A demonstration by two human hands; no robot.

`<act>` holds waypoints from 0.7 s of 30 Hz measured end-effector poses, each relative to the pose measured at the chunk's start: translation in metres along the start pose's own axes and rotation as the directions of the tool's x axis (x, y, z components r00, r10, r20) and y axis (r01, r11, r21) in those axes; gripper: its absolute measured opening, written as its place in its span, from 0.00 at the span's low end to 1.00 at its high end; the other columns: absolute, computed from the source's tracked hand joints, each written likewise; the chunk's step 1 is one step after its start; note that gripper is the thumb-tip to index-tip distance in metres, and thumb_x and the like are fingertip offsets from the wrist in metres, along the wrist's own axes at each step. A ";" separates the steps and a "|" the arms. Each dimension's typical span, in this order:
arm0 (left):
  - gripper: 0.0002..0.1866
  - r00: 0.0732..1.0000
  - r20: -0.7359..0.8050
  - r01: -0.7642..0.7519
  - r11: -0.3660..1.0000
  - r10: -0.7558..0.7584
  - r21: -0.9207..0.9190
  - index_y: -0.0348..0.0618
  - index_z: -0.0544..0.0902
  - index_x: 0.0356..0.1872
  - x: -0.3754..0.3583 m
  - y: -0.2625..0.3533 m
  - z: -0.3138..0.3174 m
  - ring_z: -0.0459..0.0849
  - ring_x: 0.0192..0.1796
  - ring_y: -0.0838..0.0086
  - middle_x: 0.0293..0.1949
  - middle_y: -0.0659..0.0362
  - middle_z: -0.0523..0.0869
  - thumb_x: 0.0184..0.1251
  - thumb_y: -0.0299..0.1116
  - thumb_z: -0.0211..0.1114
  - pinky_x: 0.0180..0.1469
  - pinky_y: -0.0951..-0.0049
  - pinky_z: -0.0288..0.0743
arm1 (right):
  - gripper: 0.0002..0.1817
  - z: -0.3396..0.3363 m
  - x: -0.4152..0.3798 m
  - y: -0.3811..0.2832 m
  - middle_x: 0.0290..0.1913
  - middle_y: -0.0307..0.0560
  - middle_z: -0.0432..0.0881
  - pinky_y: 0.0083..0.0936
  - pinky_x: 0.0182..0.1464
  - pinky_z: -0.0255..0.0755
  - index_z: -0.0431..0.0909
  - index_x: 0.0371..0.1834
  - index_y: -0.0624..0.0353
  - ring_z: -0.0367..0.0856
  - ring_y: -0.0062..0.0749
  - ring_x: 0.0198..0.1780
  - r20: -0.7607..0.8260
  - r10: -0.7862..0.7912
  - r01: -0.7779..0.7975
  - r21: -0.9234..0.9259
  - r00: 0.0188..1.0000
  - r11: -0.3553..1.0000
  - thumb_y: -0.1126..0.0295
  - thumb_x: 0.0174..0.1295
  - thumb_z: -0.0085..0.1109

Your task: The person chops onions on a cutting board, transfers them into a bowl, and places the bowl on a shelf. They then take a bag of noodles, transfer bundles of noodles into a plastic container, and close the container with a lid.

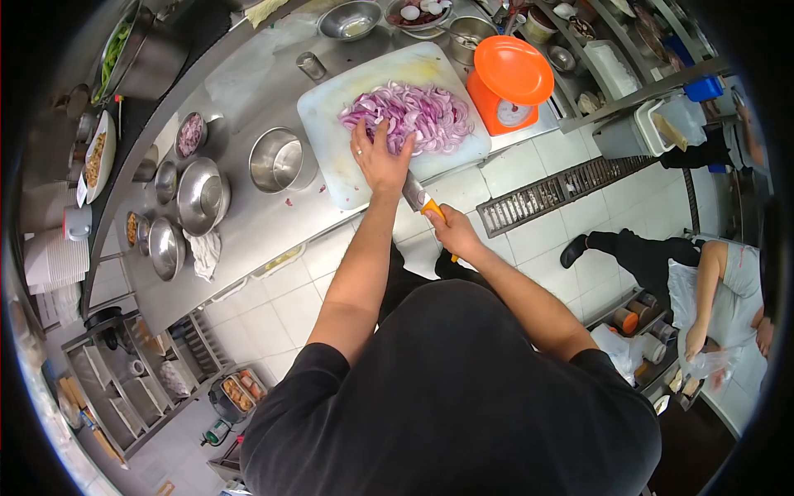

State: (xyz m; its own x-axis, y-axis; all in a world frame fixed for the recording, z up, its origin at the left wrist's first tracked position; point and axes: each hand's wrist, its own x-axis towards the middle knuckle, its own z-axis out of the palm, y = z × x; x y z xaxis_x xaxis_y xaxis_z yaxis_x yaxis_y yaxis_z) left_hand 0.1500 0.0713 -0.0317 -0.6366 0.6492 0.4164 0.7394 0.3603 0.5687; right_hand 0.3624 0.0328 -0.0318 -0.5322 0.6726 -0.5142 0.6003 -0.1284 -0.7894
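Note:
A heap of sliced red onion [430, 116] lies on a white cutting board [331, 107]. My left hand [383, 163] rests at the near left edge of the heap, fingers spread, fingertips touching the slices. In my right hand [455, 231] is a kitchen knife [414, 192], gripped by its yellow-orange handle just off the board's near edge. The blade points up toward my left wrist, and its tip is hard to make out beside that hand. A few onion bits stick to the board.
An orange scale [506, 83] stands right of the board. On the steel counter [248, 219] to the left are a steel pot [277, 161], several bowls [203, 197] and a cloth [205, 254]. Another person [719, 281] works at the far right, near a floor drain [562, 194].

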 end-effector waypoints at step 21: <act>0.17 0.958 -0.268 0.013 0.949 -0.102 -0.315 0.39 0.90 0.45 0.022 0.010 -0.036 0.78 0.65 0.52 0.59 0.51 0.82 0.52 0.27 0.77 0.69 0.55 0.72 | 0.23 -0.020 -0.026 -0.070 0.21 0.43 0.78 0.33 0.29 0.72 0.74 0.36 0.62 0.76 0.28 0.22 0.074 -0.082 0.080 0.037 0.994 0.996 0.52 0.81 0.58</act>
State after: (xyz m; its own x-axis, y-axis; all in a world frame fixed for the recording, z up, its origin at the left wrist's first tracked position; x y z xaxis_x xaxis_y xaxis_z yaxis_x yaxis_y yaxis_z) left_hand 0.1356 0.0648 0.0083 -0.7443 0.4052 0.5309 0.6243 0.1399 0.7685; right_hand 0.3461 0.0388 0.0442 -0.6224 0.6254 -0.4707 0.5336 -0.1009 -0.8397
